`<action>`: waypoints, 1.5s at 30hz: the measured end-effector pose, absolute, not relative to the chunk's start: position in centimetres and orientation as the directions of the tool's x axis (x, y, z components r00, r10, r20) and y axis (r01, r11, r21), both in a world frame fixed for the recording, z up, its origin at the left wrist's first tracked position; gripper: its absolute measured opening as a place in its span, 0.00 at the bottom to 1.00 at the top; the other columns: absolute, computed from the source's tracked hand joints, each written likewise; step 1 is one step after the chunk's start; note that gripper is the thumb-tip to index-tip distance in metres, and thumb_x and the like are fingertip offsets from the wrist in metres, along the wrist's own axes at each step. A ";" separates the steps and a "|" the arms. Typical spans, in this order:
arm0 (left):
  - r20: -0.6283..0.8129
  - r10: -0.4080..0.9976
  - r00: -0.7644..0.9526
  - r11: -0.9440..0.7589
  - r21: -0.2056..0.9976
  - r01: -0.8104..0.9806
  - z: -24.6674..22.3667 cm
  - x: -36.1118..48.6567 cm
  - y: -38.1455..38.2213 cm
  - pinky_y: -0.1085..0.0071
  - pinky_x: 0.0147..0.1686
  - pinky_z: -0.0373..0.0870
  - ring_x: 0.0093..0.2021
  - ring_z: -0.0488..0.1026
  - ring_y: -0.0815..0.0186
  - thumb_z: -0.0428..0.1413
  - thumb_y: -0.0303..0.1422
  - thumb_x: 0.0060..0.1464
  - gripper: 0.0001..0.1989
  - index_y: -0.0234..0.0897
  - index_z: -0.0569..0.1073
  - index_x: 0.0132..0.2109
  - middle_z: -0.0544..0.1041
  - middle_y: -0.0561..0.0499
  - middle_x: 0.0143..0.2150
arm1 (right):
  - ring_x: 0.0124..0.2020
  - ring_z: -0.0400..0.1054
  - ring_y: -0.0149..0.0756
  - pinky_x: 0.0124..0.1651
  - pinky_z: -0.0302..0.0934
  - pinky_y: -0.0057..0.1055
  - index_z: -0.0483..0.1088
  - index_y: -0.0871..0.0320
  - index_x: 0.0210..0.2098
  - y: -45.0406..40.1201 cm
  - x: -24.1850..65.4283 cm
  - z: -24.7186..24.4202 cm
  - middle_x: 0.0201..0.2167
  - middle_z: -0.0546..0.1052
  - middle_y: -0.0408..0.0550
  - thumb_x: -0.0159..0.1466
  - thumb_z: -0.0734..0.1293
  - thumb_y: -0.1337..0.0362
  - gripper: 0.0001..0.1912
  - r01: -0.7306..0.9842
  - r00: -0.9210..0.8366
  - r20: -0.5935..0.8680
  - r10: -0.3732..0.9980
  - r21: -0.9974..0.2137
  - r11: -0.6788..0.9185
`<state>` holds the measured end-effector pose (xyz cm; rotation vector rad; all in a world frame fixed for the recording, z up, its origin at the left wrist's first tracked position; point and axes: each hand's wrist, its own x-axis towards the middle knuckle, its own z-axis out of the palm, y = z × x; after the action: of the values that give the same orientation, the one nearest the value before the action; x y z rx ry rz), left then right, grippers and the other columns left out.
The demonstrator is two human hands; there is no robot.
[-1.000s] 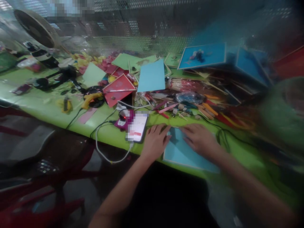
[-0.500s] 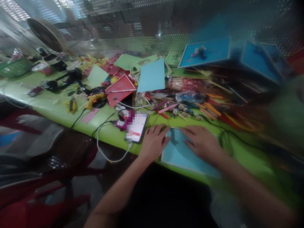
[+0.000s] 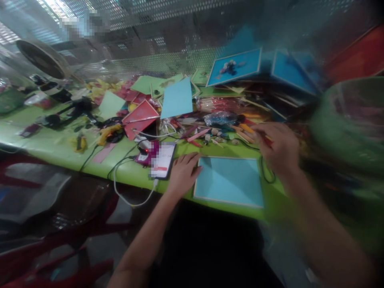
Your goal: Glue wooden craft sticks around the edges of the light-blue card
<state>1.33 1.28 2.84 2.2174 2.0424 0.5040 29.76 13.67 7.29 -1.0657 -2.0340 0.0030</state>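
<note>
A light blue rectangular board (image 3: 229,182) with a pale thin border lies flat near the table's front edge. My left hand (image 3: 183,172) rests at its left side, fingers stretched out on the table and thumb at the board's edge. Beyond the board's right back corner, my right hand (image 3: 279,146) is over the heap of sticks and tools, its fingers curled together. An orange stick-like thing (image 3: 247,127) with a dark end shows by its fingertips, and a bit of red shows between them. Blur hides what exactly the fingers hold.
A phone (image 3: 164,160) on a white cable lies left of my left hand. Behind are a light blue sheet (image 3: 177,98), red frames (image 3: 140,114), a blue picture (image 3: 235,68) and a yellow glue gun (image 3: 109,134). A green basket (image 3: 339,120) stands at right; a black cable (image 3: 267,176) loops beside the board.
My right hand has left the blue board and moved up and right to the heap of sticks, its fingers now curled. My left hand stays by the board's left edge. The view has shifted right.
</note>
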 end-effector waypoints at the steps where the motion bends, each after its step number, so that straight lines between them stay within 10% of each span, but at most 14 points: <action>1: 0.181 0.981 0.067 -0.116 0.276 0.954 3.0 1.4 1.5 0.51 0.62 0.66 0.63 0.70 0.52 0.54 0.36 0.68 0.21 0.41 0.71 0.66 0.74 0.47 0.65 | 0.46 0.74 0.48 0.50 0.65 0.45 0.78 0.51 0.46 13.7 29.8 7.3 0.43 0.82 0.53 0.72 0.62 0.58 0.13 0.686 -0.292 0.662 0.690 -0.358 0.633; 23: 0.223 0.954 0.199 -0.229 0.120 0.966 4.2 3.2 5.1 0.56 0.54 0.67 0.52 0.76 0.53 0.57 0.30 0.65 0.09 0.40 0.82 0.46 0.84 0.48 0.46 | 0.46 0.75 0.48 0.49 0.68 0.45 0.79 0.52 0.44 14.2 29.6 6.6 0.43 0.83 0.53 0.69 0.64 0.62 0.11 0.676 -0.256 0.649 0.716 -0.410 0.613; 45: 0.269 0.962 -0.036 -0.072 0.380 0.922 2.3 1.3 3.1 0.58 0.58 0.67 0.53 0.74 0.57 0.59 0.34 0.64 0.12 0.41 0.77 0.54 0.78 0.47 0.49 | 0.46 0.76 0.47 0.46 0.69 0.44 0.82 0.54 0.45 12.7 27.5 3.7 0.41 0.82 0.53 0.69 0.65 0.64 0.13 0.440 -0.707 0.442 0.553 -0.338 0.832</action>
<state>1.34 3.06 2.28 2.1203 2.0796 0.7216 27.45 12.74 3.73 -0.7280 -2.4716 0.2808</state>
